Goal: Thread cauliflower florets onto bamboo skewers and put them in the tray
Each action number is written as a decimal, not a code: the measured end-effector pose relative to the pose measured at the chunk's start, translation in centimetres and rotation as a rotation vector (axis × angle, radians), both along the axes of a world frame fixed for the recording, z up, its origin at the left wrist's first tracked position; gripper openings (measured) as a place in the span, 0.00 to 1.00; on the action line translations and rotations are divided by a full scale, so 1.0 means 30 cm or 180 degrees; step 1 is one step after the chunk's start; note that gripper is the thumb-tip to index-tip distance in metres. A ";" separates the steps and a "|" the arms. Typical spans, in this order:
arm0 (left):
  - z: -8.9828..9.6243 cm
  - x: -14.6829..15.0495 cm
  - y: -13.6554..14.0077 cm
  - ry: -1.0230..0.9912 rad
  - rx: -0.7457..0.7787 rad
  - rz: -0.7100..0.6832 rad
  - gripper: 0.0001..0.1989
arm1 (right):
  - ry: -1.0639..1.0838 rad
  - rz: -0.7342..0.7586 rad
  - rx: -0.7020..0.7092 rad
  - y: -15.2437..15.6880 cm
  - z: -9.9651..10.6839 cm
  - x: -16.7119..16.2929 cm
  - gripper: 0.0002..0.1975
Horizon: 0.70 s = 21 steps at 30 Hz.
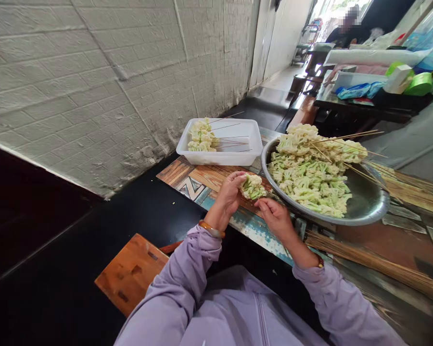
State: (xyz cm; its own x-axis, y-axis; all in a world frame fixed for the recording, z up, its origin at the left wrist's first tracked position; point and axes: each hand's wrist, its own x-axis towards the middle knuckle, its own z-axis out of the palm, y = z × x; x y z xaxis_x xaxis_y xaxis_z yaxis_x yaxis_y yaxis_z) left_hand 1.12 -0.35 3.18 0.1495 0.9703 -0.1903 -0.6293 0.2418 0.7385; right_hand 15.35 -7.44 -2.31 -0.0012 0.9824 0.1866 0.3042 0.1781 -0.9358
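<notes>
A cauliflower piece (253,187) is gripped by the fingers of my left hand (230,194), above the near edge of the table. Just to the right, my right hand (277,220) pinches a thin bamboo skewer at the underside of that piece; most of the skewer is hidden by the hand. Close by on the right stands a large metal bowl (377,204) heaped with cauliflower (310,178), with several skewers (346,137) lying across it. Beyond my left hand, a white plastic tub (220,158) holds skewered cauliflower (202,134), sticks pointing right.
A bundle of bamboo skewers (375,262) lies on the patterned table (209,178) at right. An orange wooden stool (132,274) stands at lower left, near a white brick-pattern wall (130,72). Another table with packages (368,91) and a person (342,36) are farther back.
</notes>
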 end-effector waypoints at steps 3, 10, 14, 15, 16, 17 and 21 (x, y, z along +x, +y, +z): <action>0.008 0.005 -0.008 -0.0036 0.0010 0.0056 0.12 | -0.0103 -0.0001 0.0064 -0.003 0.000 0.001 0.17; 0.013 0.011 -0.008 0.0012 -0.0019 -0.0067 0.06 | -0.0459 -0.0030 0.0247 -0.011 0.015 0.004 0.15; 0.021 0.008 -0.005 0.0033 -0.0056 -0.0210 0.05 | -0.0533 -0.0120 0.0376 -0.013 0.022 0.002 0.15; 0.022 0.007 -0.005 0.0032 -0.0070 -0.0243 0.05 | -0.0518 -0.0141 0.0388 -0.013 0.023 0.001 0.15; 0.024 0.006 -0.005 0.0030 -0.0081 -0.0268 0.04 | -0.0501 -0.0155 0.0393 -0.014 0.024 0.001 0.15; 0.025 0.006 -0.006 0.0029 -0.0085 -0.0279 0.04 | -0.0488 -0.0167 0.0396 -0.015 0.025 0.000 0.15; 0.026 0.013 -0.005 0.0041 -0.0065 -0.0310 0.03 | -0.0437 -0.0195 0.0379 -0.018 0.025 0.001 0.15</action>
